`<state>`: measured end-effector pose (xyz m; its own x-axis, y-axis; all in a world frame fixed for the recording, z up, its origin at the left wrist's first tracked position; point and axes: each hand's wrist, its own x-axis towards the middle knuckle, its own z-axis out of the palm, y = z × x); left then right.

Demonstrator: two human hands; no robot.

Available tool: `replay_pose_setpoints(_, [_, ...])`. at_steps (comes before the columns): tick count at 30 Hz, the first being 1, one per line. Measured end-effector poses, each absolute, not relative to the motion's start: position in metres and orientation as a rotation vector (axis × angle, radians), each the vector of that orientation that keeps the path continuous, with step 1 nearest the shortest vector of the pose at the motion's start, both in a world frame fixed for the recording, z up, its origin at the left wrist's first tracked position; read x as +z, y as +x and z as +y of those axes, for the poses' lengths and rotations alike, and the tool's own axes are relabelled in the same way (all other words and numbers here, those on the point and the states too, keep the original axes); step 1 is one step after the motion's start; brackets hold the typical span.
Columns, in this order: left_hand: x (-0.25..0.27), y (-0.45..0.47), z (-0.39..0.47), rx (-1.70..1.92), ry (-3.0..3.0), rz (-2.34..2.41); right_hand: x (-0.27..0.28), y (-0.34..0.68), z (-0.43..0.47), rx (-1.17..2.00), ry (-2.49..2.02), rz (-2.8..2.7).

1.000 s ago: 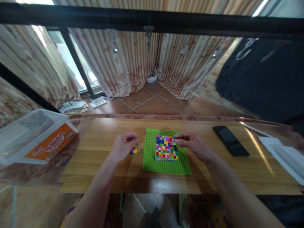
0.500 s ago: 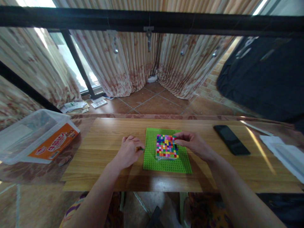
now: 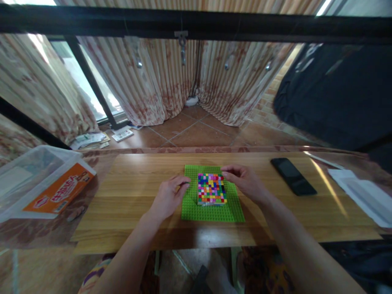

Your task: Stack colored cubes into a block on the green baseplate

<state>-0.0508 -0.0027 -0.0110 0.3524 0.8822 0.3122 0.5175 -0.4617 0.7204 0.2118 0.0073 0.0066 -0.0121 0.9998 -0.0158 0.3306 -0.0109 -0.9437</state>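
Observation:
A light green studded baseplate (image 3: 190,208) lies on the wooden table. On it sits a square block of small multicoloured toy bricks (image 3: 211,188), with a clear or pale layer along its front side. My left hand (image 3: 169,197) hovers over the plate's left edge, thumb and forefinger drawn together; anything between the tips is too small to make out. At the block's back right corner is my right hand (image 3: 246,181), its thumb and forefinger close together beside the topmost bricks. Whether those fingertips touch the bricks or pinch a loose one, I cannot tell.
A black phone (image 3: 293,176) lies on the table (image 3: 137,175) to the right, with white paper (image 3: 358,196) beyond it. At the left stands a clear plastic box (image 3: 45,163) with an orange label. A dark bar (image 3: 196,26) crosses the view above.
My left hand has lifted up and right, from beside the baseplate to over its edge. My right fingertips have shifted slightly back from the block's top. The whole view has moved a little.

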Motion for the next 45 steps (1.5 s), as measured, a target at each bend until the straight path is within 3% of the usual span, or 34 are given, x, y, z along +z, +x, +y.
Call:
replay_pose_setpoints(27, [-0.012, -0.023, 0.003, 1.206, 2.236, 1.073, 0.006, 0.204, 0.008, 0.990, -1.465, -1.557])
replay_pose_setpoints(45, [-0.011, -0.019, 0.004, 1.191, 2.098, 1.181, 0.005, 0.202, 0.007, 0.969, -1.480, -1.578])
